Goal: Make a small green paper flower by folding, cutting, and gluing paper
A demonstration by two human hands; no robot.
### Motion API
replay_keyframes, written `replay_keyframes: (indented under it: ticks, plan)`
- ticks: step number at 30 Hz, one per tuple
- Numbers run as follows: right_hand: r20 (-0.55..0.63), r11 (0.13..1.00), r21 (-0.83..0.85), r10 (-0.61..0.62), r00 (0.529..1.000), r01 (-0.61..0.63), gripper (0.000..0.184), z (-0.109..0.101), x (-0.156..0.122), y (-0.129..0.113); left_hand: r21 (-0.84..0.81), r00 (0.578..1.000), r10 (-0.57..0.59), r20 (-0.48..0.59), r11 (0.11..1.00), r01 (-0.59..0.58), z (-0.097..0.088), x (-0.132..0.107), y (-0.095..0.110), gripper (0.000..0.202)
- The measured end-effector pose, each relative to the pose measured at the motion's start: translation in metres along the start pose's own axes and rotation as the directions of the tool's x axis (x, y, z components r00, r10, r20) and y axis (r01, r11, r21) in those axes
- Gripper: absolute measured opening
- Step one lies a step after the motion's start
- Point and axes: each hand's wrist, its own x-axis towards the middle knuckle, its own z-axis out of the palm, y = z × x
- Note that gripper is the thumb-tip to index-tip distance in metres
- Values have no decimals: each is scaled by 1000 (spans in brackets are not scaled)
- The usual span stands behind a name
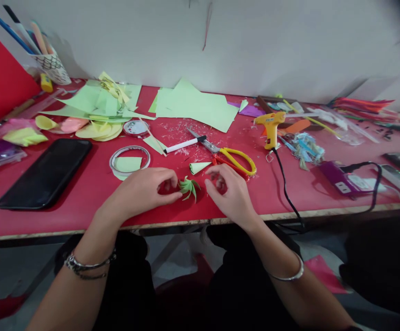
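Note:
My left hand pinches a small green paper piece with fringed, leaf-like tips just above the red table. My right hand hovers a little to the right of it, fingers curled and loosely pinched; whether anything is in them I cannot make out. A small green paper cone lies just behind the hands. Yellow-handled scissors and a white marker lie beyond it.
A yellow glue gun with a black cord stands at the right. A black phone lies at the left, a tape ring beside it. Green paper sheets, scraps and a pen cup sit at the back.

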Motion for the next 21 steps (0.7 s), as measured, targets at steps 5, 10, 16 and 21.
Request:
replay_keyframes:
  ticks: [5,10,16,21]
  plan:
    - [136,996,77,-48,990,38,28,3,2,-1,-5,1000,-10,2,1000,10,3,0,0,26]
    - [199,992,91,-105,974,89,28,10,9,2,30,1000,8,4,1000,-8,10,5,2,11]
    - [36,977,121,-183,982,178,19,13,9,3,40,993,5,-115,999,0,8,1,-1,17]
    - [-170,974,26,-219,961,226,14,1,8,2,92,984,-98,-152,989,113,11,2,-3,42]
